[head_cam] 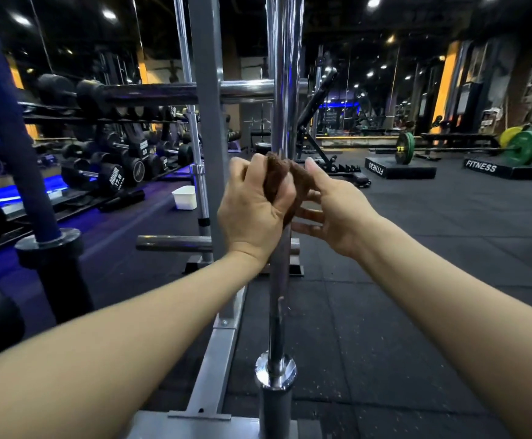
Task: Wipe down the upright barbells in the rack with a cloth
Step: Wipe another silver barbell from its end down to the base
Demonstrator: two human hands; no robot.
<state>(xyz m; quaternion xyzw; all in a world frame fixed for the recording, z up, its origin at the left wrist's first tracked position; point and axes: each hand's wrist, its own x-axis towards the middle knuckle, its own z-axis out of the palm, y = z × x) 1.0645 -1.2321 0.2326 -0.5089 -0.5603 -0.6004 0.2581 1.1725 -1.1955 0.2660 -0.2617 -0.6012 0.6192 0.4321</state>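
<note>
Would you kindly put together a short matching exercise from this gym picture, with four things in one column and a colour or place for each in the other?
Things:
1. cloth
2. tub
3. weight plate
4. left hand

Descriptions:
A. white, on the floor left of the grey rack post
B. green, on a loaded bar far right
C. brown, wrapped round the upright barbell
D. grips the cloth against the bar

Pairs: 1-C, 2-A, 3-B, 4-D
</note>
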